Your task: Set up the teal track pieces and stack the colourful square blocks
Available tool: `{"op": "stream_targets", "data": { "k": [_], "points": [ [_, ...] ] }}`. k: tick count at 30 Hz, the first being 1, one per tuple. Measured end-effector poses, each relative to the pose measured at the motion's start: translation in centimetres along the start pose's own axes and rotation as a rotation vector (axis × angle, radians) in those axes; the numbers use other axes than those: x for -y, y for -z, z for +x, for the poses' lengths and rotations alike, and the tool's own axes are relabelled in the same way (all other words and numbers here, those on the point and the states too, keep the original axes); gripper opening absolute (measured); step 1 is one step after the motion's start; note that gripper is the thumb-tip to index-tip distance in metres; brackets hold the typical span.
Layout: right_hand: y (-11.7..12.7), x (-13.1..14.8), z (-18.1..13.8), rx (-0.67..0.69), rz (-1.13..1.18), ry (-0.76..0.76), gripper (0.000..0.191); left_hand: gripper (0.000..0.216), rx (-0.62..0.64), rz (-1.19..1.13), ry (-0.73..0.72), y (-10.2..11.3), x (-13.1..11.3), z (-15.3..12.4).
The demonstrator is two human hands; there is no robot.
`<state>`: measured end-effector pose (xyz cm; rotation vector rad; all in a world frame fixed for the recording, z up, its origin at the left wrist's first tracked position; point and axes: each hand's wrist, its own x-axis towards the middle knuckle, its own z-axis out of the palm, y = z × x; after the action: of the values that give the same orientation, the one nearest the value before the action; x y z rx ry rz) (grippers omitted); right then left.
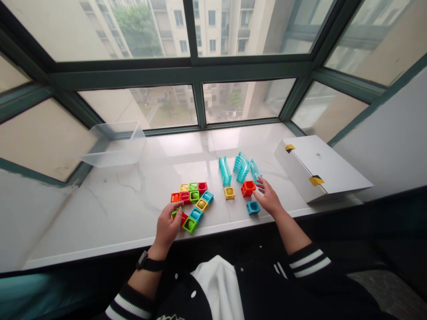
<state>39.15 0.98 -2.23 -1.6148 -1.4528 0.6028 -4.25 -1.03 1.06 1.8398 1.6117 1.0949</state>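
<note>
My left hand (169, 224) is curved round a partly hidden green block (178, 210), its thumb by a red block (183, 218). These belong to a cluster of colourful hollow cube blocks, including a yellow block (202, 205) in a slanting row and a lime block (190, 225) at its near end. My right hand (269, 198) has its fingers apart, close beside an orange-red block (248, 188); whether it touches the block is unclear. Near it stand a blue block (253, 207) and a single yellow block (229, 193).
Behind the loose blocks lie clear turquoise track pieces: a straight one (225, 171), a curved one (241, 167) and a smaller one (255, 169). A clear plastic bin (116, 149) is at the back left, a white box (320, 164) at the right. Windows border the white ledge (110, 213).
</note>
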Motion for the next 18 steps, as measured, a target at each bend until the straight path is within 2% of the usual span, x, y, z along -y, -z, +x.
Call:
{"op": "stream_targets", "data": {
  "k": [3, 6, 8, 12, 15, 18],
  "points": [
    [1.3, 2.4, -0.5, -0.128, -0.120, 0.123, 0.061, 0.029, 0.009, 0.114, -0.138, -0.3, 0.4, 0.2],
    [2.4, 6.2, -0.9, -0.282, -0.181, 0.265, 0.044, 0.031, 0.042, 0.177, -0.199, -1.2, 0.6, 0.5],
    [2.5, 8.7, -1.2, -0.306, -0.166, 0.339, 0.035, 0.029, 0.065, 0.209, -0.221, -1.9, 0.6, 0.5],
    [0.6, 12.0, -2.0, -0.149, -0.069, 0.376, 0.026, 0.034, 0.104, 0.336, -0.235, -3.2, 0.4, -0.1],
    [-2.8, 12.7, -2.9, 0.062, -0.045, 0.369, 0.025, 0.044, 0.141, 0.433, -0.225, -3.9, 0.4, -0.9],
    [-6.8, 12.5, -4.0, 0.259, -0.066, 0.423, 0.026, 0.040, 0.154, 0.470, -0.225, -4.3, 0.5, -1.4]
  ]
}}
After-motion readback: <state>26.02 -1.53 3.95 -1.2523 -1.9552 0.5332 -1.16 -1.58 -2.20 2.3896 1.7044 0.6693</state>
